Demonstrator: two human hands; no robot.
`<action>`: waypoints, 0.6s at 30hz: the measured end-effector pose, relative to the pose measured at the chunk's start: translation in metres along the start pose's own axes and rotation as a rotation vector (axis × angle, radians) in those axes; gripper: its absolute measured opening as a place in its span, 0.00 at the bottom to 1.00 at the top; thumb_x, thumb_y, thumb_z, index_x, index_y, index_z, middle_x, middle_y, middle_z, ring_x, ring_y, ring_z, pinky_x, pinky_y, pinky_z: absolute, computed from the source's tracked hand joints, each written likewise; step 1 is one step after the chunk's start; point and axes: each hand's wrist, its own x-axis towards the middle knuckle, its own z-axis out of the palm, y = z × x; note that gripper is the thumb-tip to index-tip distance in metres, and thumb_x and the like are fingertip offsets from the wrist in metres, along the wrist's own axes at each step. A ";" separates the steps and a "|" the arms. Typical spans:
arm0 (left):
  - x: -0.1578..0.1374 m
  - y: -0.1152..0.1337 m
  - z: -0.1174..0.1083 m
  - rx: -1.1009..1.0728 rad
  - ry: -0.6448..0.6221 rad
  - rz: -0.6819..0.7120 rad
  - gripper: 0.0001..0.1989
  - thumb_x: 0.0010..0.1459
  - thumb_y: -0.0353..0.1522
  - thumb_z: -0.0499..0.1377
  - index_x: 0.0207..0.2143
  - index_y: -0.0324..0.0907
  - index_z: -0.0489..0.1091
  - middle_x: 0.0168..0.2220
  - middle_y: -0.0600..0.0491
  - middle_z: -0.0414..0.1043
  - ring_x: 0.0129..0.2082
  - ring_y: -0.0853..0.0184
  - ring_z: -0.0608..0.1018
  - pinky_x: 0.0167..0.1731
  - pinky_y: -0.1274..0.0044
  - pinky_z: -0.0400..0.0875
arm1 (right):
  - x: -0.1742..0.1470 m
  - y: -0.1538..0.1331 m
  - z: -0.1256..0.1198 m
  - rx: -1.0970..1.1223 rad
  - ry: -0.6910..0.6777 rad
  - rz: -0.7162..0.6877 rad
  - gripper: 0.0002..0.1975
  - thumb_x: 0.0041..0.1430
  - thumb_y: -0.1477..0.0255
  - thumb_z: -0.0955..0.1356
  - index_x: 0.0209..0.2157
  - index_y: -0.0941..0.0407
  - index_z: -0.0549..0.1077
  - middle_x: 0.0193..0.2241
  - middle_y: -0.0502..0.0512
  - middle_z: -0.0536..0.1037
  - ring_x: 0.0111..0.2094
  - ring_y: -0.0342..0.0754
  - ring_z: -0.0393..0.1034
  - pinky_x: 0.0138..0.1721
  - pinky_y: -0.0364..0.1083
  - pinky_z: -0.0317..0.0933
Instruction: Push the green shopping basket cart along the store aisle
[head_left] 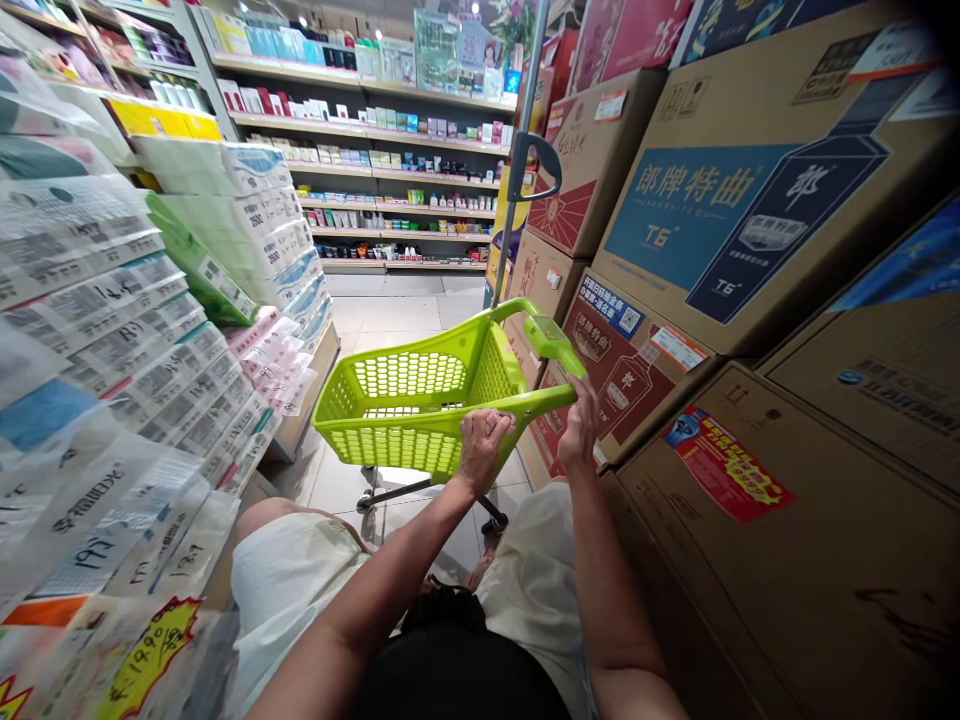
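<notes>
A lime-green plastic shopping cart (397,440) with perforated walls stands turned sideways before me on dark legs with casters. My left hand (484,440) is closed over the near rim of its basket. Farther right, my right hand (579,425) wraps round the corner of the cart's handle (551,340), with the fingers partly hidden behind it. What shows of the basket's inside holds no goods.
Paper packs (150,340) are stacked high on the left. Large cardboard cartons (690,180) rise close on the right. A metal pole (517,190) with a dark handle stands beside the cartons. Shelves of small boxes (420,135) cross the back, beyond the tiled floor (397,312).
</notes>
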 end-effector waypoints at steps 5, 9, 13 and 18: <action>-0.034 -0.025 0.011 0.002 -0.196 -0.014 0.16 0.68 0.28 0.52 0.48 0.49 0.77 0.46 0.44 0.70 0.46 0.57 0.69 0.46 0.65 0.68 | -0.002 0.003 0.003 -0.004 -0.013 -0.009 0.29 0.70 0.69 0.50 0.66 0.54 0.64 0.63 0.63 0.69 0.70 0.57 0.56 0.68 0.64 0.55; -0.033 -0.027 0.008 -0.007 -0.104 -0.019 0.18 0.69 0.27 0.50 0.51 0.48 0.77 0.49 0.43 0.70 0.50 0.57 0.69 0.50 0.65 0.68 | -0.006 0.004 0.005 -0.016 -0.019 -0.035 0.29 0.70 0.68 0.49 0.66 0.55 0.63 0.63 0.64 0.69 0.70 0.57 0.55 0.68 0.65 0.55; -0.005 -0.012 0.011 -0.031 -0.022 0.014 0.19 0.71 0.29 0.49 0.54 0.49 0.76 0.53 0.43 0.68 0.57 0.56 0.67 0.59 0.61 0.62 | -0.008 -0.001 0.008 -0.013 0.004 -0.011 0.29 0.70 0.68 0.49 0.66 0.55 0.63 0.63 0.65 0.69 0.70 0.57 0.55 0.68 0.65 0.55; -0.035 -0.016 0.019 -0.008 -0.218 0.136 0.16 0.70 0.30 0.53 0.52 0.51 0.77 0.49 0.46 0.73 0.49 0.57 0.70 0.50 0.64 0.67 | -0.010 -0.006 0.008 0.037 -0.018 -0.024 0.27 0.70 0.69 0.51 0.65 0.54 0.65 0.62 0.63 0.71 0.70 0.56 0.55 0.69 0.65 0.54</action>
